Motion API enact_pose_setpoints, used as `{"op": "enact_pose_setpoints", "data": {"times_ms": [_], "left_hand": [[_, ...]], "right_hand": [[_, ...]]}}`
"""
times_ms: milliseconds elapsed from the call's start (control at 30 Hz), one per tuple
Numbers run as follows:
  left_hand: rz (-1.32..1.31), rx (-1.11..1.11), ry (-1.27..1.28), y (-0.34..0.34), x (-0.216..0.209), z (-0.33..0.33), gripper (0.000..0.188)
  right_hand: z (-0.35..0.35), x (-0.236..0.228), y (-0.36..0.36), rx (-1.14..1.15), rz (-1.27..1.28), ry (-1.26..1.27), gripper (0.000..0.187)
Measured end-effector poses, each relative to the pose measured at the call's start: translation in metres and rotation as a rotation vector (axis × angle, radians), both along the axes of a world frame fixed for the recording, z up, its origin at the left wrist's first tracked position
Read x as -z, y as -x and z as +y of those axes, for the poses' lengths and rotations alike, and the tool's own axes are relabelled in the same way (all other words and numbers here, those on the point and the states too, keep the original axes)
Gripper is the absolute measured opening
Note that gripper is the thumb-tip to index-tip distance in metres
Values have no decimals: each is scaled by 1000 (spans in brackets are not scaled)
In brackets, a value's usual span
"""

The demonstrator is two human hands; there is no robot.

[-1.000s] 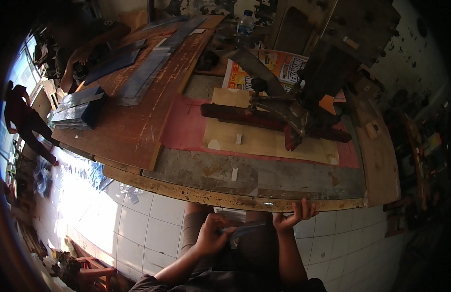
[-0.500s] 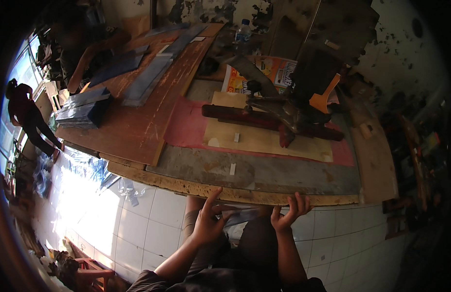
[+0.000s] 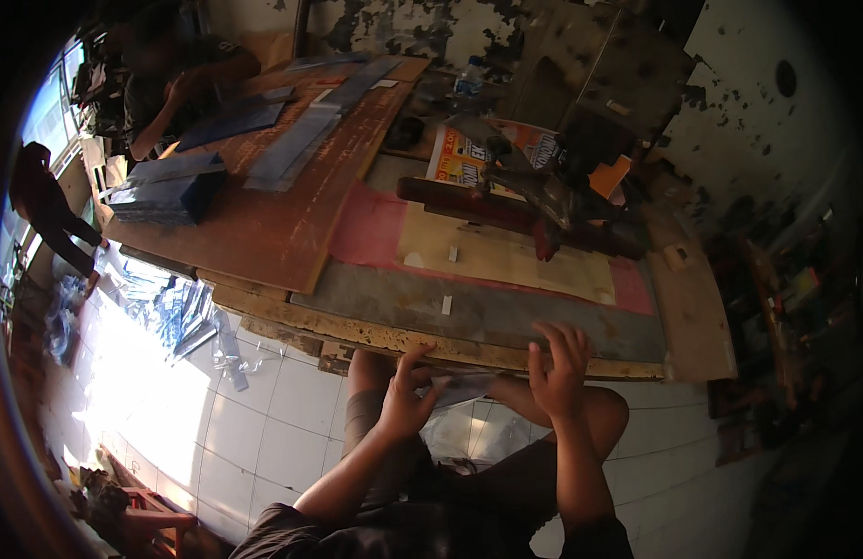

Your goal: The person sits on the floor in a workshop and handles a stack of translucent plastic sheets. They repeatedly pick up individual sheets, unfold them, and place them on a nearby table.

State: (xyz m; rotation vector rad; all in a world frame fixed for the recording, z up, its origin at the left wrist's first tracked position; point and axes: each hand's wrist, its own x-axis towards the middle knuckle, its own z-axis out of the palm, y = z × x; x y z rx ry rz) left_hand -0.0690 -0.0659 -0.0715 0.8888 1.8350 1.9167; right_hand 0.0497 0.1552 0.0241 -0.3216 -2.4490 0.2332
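Observation:
My left hand [image 3: 405,399] is at the near edge of the worktable [image 3: 357,321], its thumb and index finger apart. A clear plastic sheet [image 3: 464,384] shows just right of its fingers, below the edge; whether the hidden fingers touch it I cannot tell. My right hand [image 3: 560,371] is raised at the same edge with its fingers spread, holding nothing. Beyond the hands, a heat-sealer-like device with a long dark red bar [image 3: 515,216] lies across a yellow sheet [image 3: 506,261] over a pink one [image 3: 366,228]. A small white strip [image 3: 447,305] sits nearer me.
A brown board [image 3: 273,233] on the left carries a stack of bluish plastic packs [image 3: 166,191] and long plastic sheets [image 3: 301,140]. Another person [image 3: 161,102] sits behind it. Plastic scraps [image 3: 170,307] litter the tiled floor; someone stands at far left [image 3: 45,200]. A bottle [image 3: 468,76] stands at the back.
My right hand has risen and come over the table edge, with its fingers spreading. My right leg has swung outward, showing more floor between the legs. The view has shifted slightly.

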Motion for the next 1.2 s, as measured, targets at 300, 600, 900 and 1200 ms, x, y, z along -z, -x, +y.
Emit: {"op": "enact_pose_setpoints", "data": {"times_ms": [300, 600, 900, 1200], "left_hand": [[-4, 47, -21, 1, 4, 7, 63], [40, -29, -71, 1, 17, 5, 63], [20, 40, 11, 4, 20, 2, 68], [136, -53, -9, 1, 14, 5, 69]], "right_hand": [[106, 22, 170, -74, -248, 116, 52], [114, 30, 208, 7, -204, 266, 35], [124, 39, 209, -58, -226, 725, 33], [78, 7, 150, -186, -285, 99, 40]]}}
